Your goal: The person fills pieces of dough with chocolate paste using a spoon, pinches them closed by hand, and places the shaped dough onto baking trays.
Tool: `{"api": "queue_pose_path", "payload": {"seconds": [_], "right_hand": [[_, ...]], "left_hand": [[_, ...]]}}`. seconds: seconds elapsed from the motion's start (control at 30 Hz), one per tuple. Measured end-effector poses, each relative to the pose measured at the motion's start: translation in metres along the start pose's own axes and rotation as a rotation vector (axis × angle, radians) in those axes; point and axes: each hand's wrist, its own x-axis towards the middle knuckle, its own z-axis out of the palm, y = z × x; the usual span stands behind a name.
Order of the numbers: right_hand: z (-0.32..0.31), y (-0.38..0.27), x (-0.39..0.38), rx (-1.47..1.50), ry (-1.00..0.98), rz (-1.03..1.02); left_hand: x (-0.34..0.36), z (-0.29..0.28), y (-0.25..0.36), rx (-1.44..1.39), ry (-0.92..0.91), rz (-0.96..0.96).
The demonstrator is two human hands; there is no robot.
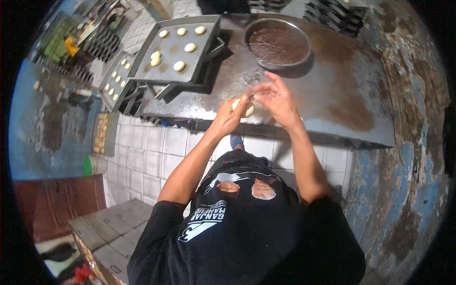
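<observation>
At the near edge of the dark metal worktable (327, 80), my left hand (229, 115) is closed around pale dough (249, 111), part of which shows past the fingers. Close by on the right, my right hand (281, 103) has its fingers stretched apart, their tips near the dough and slightly blurred. Whether those fingertips touch the dough I cannot tell. Beyond both hands stands a round metal bowl (285, 67) of dark brown paste (278, 45). To the left, a metal tray (164, 72) carries several small pale dough balls (179, 66), spaced apart.
Another tray (105, 84) with dough balls sits further left, lower down. A tray of browned pieces (100, 133) lies below it, beside a green-lidded tub (96, 165). Dark stacked metal molds (332, 16) stand at the back. A peeling wall (403, 142) bounds the right side.
</observation>
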Motion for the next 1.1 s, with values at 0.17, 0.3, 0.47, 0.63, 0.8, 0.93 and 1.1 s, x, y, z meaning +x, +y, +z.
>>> {"api": "queue_pose_path", "payload": {"seconds": [0.17, 0.3, 0.47, 0.63, 0.8, 0.93, 1.1], "right_hand": [[0.050, -0.032, 0.033, -0.707, -0.684, 0.232], [0.097, 0.041, 0.036, -0.158, 0.073, -0.155], [0.179, 0.068, 0.044, -0.650, -0.088, -0.472], [0.262, 0.101, 0.101, 0.446, -0.199, 0.546], [0.304, 0.141, 0.223, 0.313, -0.395, 0.823], [0.332, 0.199, 0.356, -0.866, -0.114, 0.179], [0.298, 0.307, 0.453, -1.431, -0.432, -0.245]], "left_hand": [[-0.029, -0.036, -0.025, -0.025, -0.029, 0.070], [-0.030, -0.079, -0.022, -0.352, 0.149, -0.192], [-0.023, -0.121, -0.050, -1.219, 0.097, -0.247], [-0.001, -0.193, -0.096, -0.740, 0.421, -0.035], [0.022, -0.283, -0.149, -0.979, 0.417, -0.117], [0.011, -0.346, -0.209, -0.978, 0.416, -0.026], [-0.034, -0.411, -0.252, -0.693, 0.563, -0.225]]}}
